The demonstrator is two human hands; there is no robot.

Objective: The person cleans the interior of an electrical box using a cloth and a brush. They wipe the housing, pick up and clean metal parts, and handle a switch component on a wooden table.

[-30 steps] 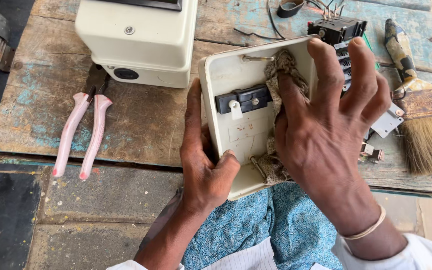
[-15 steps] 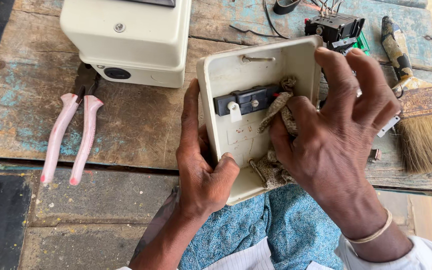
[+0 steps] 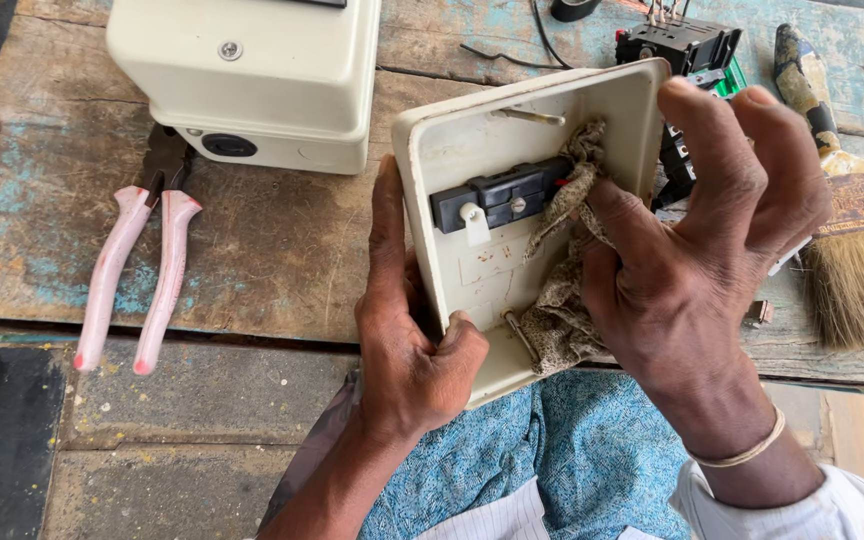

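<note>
One cream switch-box cover, open side up with a black switch block inside, is resting tilted at the bench edge over the lap. Left hand is gripping its lower rim, fingers curled; right hand is pinching one rag, now pushed deeper inside. One pair of pink-handled pliers, one brush, and one cream box are lying around.

Second cream box cut by top edge; rag's middle behind right-hand fingers.
</note>
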